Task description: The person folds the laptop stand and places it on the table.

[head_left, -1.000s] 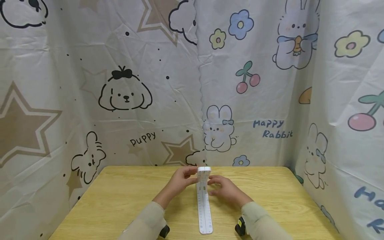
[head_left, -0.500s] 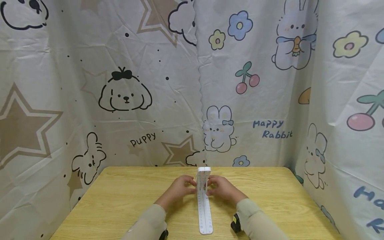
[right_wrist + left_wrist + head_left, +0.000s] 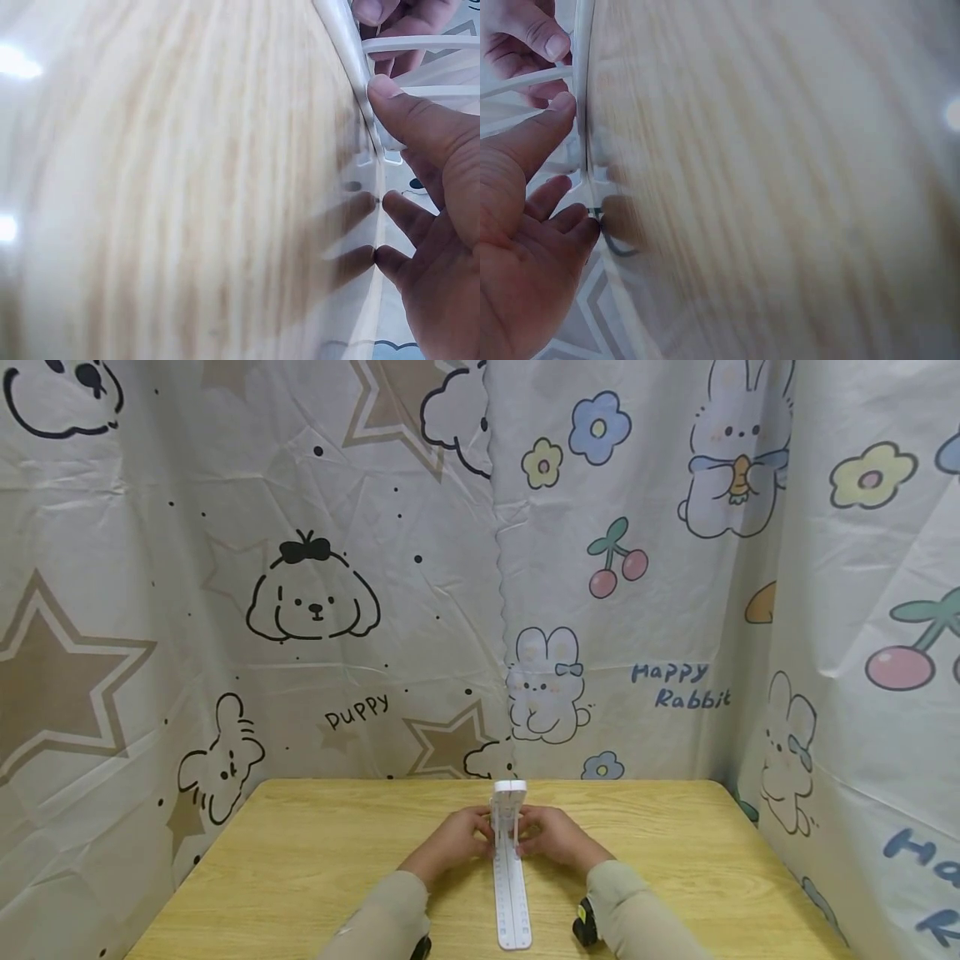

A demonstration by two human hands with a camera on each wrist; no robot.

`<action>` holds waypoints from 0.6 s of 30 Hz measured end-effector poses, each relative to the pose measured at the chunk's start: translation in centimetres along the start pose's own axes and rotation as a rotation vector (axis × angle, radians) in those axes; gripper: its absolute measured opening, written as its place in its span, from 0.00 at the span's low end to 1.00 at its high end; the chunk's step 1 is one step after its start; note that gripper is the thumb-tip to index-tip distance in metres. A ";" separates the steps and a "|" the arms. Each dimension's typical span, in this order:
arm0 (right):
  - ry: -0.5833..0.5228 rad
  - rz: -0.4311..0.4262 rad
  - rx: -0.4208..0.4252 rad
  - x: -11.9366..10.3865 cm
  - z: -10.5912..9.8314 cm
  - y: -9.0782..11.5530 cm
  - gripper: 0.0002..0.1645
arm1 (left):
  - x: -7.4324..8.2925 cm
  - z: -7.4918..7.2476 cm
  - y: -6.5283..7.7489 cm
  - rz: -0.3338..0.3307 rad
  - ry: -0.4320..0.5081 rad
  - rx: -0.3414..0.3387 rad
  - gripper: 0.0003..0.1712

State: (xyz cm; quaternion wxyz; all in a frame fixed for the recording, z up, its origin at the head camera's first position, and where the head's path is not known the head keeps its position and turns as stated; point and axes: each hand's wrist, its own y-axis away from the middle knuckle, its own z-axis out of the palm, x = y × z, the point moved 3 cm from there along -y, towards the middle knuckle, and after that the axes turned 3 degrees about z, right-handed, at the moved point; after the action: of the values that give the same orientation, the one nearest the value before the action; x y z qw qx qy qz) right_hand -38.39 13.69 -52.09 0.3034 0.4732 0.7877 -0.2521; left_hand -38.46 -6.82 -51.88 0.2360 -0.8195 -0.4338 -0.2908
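Observation:
A white plastic folding stand [image 3: 512, 897] is at the middle of the table, its long flat base pointing toward me and a narrow upright part [image 3: 510, 790] rising at the far end. My left hand [image 3: 460, 842] is at the left of that far end, thumb and fingers close on the stand's edge. On the other side my right hand [image 3: 557, 837] holds the stand likewise. Slim white struts [image 3: 420, 43] run past both thumbs in the right wrist view. The right thumb lies against the base edge, while two other fingertips meet the tabletop. Some fingers are hidden behind the stand.
The light wood table [image 3: 300, 868] ends at a back edge just beyond the stand. A printed curtain [image 3: 420, 610] hangs behind it and along both sides. Black wrist cameras [image 3: 585, 922] sit under the sleeves.
My left hand has come down from the upper part of the upright to its foot. The right hand has closed in from the right onto the stand, which stays in place.

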 end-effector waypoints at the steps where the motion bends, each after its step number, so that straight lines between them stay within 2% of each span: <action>1: 0.004 0.000 0.003 0.1 0.1 0.0 0.10 | 0.1 0.1 -0.1 0.004 -0.006 -0.001 0.05; 8: 0.031 -0.005 0.044 0.2 0.5 -0.1 0.06 | 0.5 0.4 -0.6 -0.004 -0.060 0.011 0.04; 11: 0.038 -0.004 0.057 0.0 0.6 0.0 0.06 | 0.6 0.4 -0.5 -0.026 -0.045 0.014 0.04; 18: 0.078 0.000 0.060 0.0 0.7 0.5 0.10 | 1.0 0.6 -0.2 -0.025 -0.044 0.015 0.05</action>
State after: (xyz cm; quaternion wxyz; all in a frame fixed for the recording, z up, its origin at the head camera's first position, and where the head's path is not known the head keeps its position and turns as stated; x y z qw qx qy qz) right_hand -37.82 13.43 -52.60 0.2581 0.4916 0.7910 -0.2568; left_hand -37.99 -5.76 -51.64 0.2289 -0.8186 -0.4511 -0.2722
